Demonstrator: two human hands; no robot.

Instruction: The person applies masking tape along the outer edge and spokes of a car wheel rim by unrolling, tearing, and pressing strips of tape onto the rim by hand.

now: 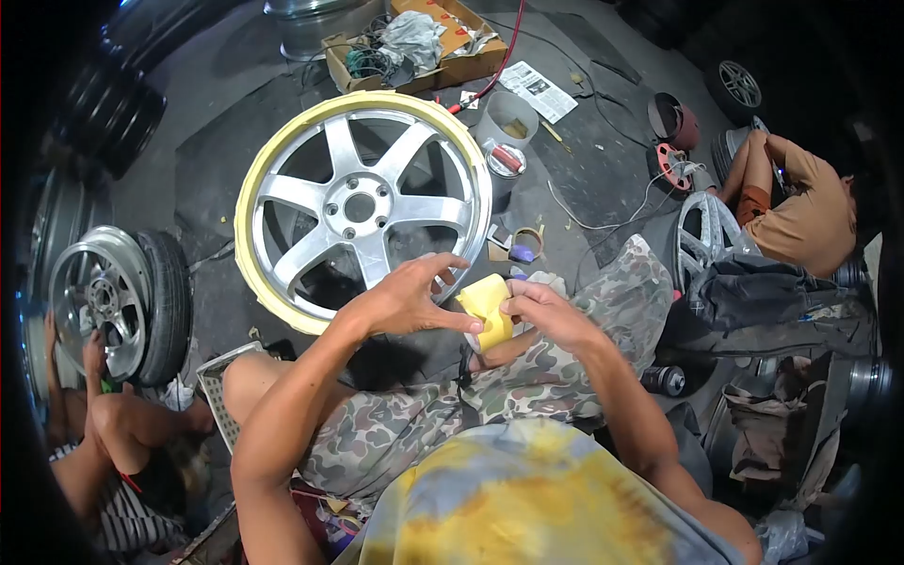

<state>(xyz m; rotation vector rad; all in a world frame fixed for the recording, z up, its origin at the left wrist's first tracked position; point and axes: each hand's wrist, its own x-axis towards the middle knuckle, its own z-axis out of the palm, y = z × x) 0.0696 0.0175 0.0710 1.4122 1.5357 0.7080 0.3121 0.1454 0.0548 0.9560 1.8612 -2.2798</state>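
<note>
My right hand [548,315] grips a wide yellow piece of masking tape [487,311], with the thumb pressed on its face. Whether it is a full roll or a folded strip, I cannot tell. Just left of it, my left hand [410,299] has its fingers spread, and its thumb tip reaches the tape's edge. Beyond both hands lies a silver alloy wheel rim [358,207] with several spokes, face up. Yellow masking tape [247,221] runs along its outer lip on the left and top; the right edge shows bare metal.
Beside the rim stand a translucent tub [508,118] and a can [506,160]. A tape roll [526,245] lies nearer me. A cardboard box [471,56] sits behind. One person [800,198] crouches at right; another person's leg [132,424] shows at left near wheels [104,297].
</note>
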